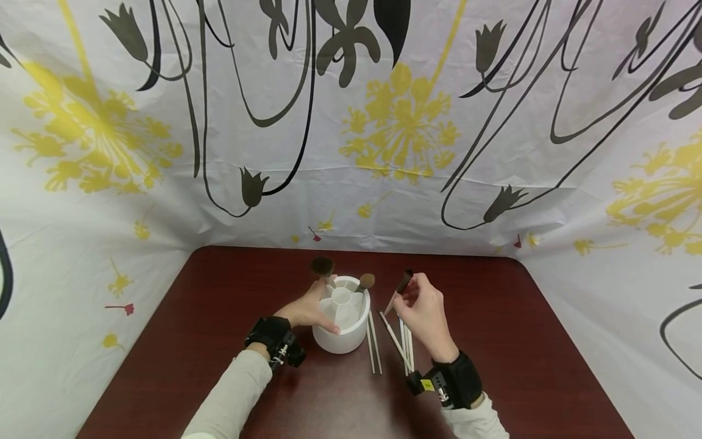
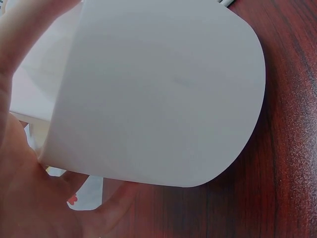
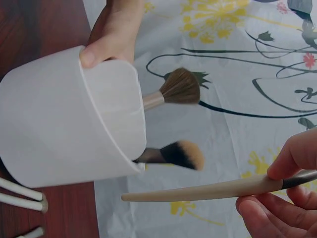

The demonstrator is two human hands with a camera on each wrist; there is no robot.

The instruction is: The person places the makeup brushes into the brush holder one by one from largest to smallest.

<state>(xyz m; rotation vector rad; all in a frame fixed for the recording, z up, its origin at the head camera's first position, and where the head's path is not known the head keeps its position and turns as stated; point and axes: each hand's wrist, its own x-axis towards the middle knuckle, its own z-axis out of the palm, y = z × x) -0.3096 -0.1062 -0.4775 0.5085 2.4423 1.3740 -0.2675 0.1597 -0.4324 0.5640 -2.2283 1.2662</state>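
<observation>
A white round brush holder [image 1: 342, 342], divided into compartments, stands on the table. My left hand [image 1: 309, 310] grips it from the left, thumb on the near side by the rim and fingers around the back. Two makeup brushes stand in it bristles up: a big dark fluffy one [image 1: 322, 266] and a tan-tipped one [image 3: 184, 154]. To the right of the holder, my right hand [image 1: 426, 312] pinches another makeup brush [image 3: 208, 192] near its dark ferrule. Its dark bristles point up and the pale handle end slants down toward the holder side, outside the rim.
Several slim pale-handled brushes [image 1: 396, 341] lie on the dark red wooden table [image 1: 493, 341] between the holder and my right forearm. Two thin sticks [image 1: 374, 344] lie closest to the holder. A flower-printed cloth [image 1: 307, 152] hangs behind the table's far edge.
</observation>
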